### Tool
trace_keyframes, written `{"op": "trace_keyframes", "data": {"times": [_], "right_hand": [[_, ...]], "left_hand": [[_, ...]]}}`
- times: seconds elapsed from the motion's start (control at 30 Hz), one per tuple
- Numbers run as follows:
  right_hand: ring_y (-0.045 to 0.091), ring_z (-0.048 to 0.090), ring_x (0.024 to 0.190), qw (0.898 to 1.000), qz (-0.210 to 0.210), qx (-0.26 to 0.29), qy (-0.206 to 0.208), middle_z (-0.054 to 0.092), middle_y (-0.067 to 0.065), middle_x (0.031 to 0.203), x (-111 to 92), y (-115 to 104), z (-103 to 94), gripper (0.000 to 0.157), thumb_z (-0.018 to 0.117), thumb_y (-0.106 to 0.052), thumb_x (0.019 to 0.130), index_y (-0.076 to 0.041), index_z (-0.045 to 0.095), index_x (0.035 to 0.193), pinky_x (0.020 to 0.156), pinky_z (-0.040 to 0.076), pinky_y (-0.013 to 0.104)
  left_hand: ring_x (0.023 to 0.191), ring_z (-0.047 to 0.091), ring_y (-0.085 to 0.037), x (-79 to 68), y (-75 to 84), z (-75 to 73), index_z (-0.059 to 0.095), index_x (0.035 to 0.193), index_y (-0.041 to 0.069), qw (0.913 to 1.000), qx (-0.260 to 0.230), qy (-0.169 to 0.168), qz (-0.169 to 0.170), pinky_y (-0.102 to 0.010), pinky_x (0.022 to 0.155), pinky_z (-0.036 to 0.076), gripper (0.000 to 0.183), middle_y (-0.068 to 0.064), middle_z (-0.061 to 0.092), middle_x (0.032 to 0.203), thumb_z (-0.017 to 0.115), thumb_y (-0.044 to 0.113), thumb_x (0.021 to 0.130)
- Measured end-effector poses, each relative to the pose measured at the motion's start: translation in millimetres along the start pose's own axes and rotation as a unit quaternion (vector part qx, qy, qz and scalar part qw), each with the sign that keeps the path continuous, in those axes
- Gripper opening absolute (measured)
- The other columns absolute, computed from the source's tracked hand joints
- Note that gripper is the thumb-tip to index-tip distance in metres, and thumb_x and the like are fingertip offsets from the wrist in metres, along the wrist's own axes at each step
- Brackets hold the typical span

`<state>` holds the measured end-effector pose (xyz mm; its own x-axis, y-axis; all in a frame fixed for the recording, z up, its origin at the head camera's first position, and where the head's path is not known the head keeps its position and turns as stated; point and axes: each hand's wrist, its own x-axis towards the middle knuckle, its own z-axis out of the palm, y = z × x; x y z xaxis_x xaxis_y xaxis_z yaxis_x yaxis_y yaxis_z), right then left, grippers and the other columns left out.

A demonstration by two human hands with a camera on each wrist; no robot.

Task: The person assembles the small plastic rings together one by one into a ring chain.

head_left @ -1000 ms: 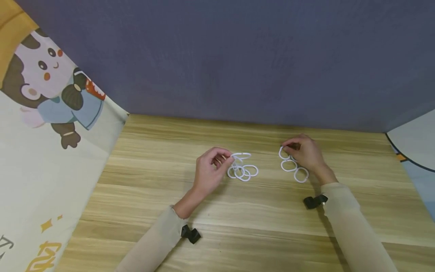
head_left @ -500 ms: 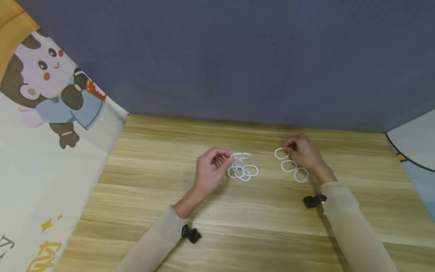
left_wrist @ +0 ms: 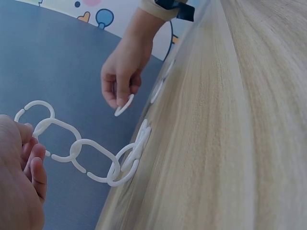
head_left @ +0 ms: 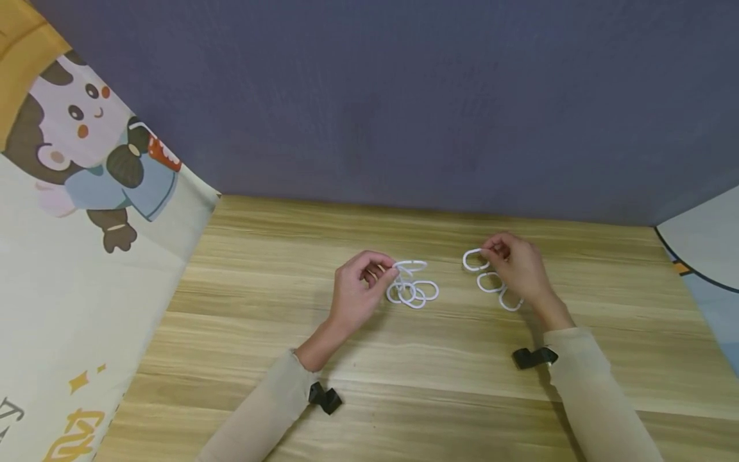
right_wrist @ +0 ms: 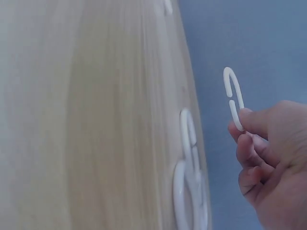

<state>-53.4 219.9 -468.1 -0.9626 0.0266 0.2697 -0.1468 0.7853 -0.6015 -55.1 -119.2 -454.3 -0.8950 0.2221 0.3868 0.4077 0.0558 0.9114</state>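
My left hand (head_left: pixel 356 289) pinches the end link of a chain of white plastic C-shaped links (left_wrist: pixel 98 145). Several links hang down from the fingertips in the left wrist view, and the lower ones heap together on the wooden table. Between thumb and forefinger, my right hand (head_left: pixel 522 266) holds a single white plastic link (right_wrist: pixel 238 88), its small gap facing the table side in the right wrist view. That link is raised off the tabletop. Two more loose links (head_left: pixel 478 282) lie just below the right hand, partly covered by it in the head view.
The wood-grain table (head_left: pixel 369 372) ends at a dark blue-grey wall panel (head_left: pixel 369 115) behind both hands. A cartoon-printed wall (head_left: pixel 144 256) borders the left side, and another printed panel (head_left: pixel 704 237) stands at the right.
My right hand has raised its link from beside the loose ones and turned it, shifting it slightly left. My left hand and the chain have stayed almost still.
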Motion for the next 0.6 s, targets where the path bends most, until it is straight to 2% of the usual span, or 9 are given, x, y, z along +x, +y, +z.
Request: {"op": "trace_keyframes", "data": {"times": [0.1,0.27,0.37,0.43,0.53,0.6], "right_hand": [[0.008,0.062,0.075,0.999,-0.019,0.017,0.025,0.077,0.014,0.09,-8.3,-8.4,1.5,0.009,0.082,-0.001,0.1,0.001,0.081,0.109,0.067,0.044,0.008],[0.001,0.061,0.075,0.997,-0.039,0.043,0.057,0.078,0.014,0.091,-22.3,-25.1,1.2,0.014,0.082,0.003,0.098,-0.002,0.085,0.111,0.065,0.045,0.008],[-0.003,0.06,0.072,0.993,-0.016,0.085,0.077,0.078,0.012,0.087,-29.0,-38.0,-0.3,0.013,0.083,0.005,0.096,-0.001,0.085,0.108,0.063,0.045,0.009],[-0.004,0.06,0.07,0.988,0.007,0.126,0.085,0.077,0.005,0.084,-32.1,-46.7,-1.3,0.012,0.083,0.006,0.095,0.002,0.084,0.106,0.062,0.046,0.009],[-0.004,0.063,0.069,0.978,0.045,0.187,0.085,0.076,-0.01,0.082,-35.7,-60.5,-3.4,0.011,0.083,0.006,0.095,0.007,0.081,0.106,0.061,0.049,0.01],[0.0,0.067,0.066,0.967,0.074,0.232,0.072,0.076,-0.016,0.082,-37.3,-70.6,-5.0,0.012,0.08,0.006,0.097,0.011,0.078,0.107,0.061,0.054,0.013]], "left_hand": [[0.077,0.064,-0.011,-1.4,0.2,-1.0,0.078,0.103,-0.004,1.0,0.0,-0.003,0.001,-0.016,0.064,0.051,0.01,-0.015,0.077,0.093,0.083,-0.002,0.095],[0.077,0.064,-0.01,-3.8,0.2,-2.8,0.077,0.103,-0.005,1.0,-0.001,-0.006,0.003,-0.016,0.064,0.051,0.009,-0.015,0.077,0.093,0.082,-0.001,0.096],[0.076,0.064,-0.01,-5.4,-0.3,-3.7,0.077,0.102,-0.004,1.0,0.001,-0.007,0.002,-0.016,0.064,0.051,0.009,-0.015,0.077,0.093,0.083,-0.003,0.095],[0.076,0.064,-0.01,-6.5,-0.4,-4.3,0.078,0.102,-0.004,1.0,0.001,-0.008,0.002,-0.016,0.064,0.05,0.009,-0.015,0.077,0.093,0.083,-0.003,0.095],[0.076,0.064,-0.01,-7.8,0.4,-5.3,0.078,0.102,-0.003,1.0,0.002,-0.008,0.001,-0.016,0.064,0.05,0.009,-0.015,0.077,0.092,0.083,-0.003,0.095],[0.076,0.064,-0.01,-8.4,1.3,-5.9,0.078,0.102,-0.003,0.9999,0.003,-0.01,0.001,-0.016,0.064,0.05,0.009,-0.015,0.077,0.092,0.084,-0.003,0.095]]}}
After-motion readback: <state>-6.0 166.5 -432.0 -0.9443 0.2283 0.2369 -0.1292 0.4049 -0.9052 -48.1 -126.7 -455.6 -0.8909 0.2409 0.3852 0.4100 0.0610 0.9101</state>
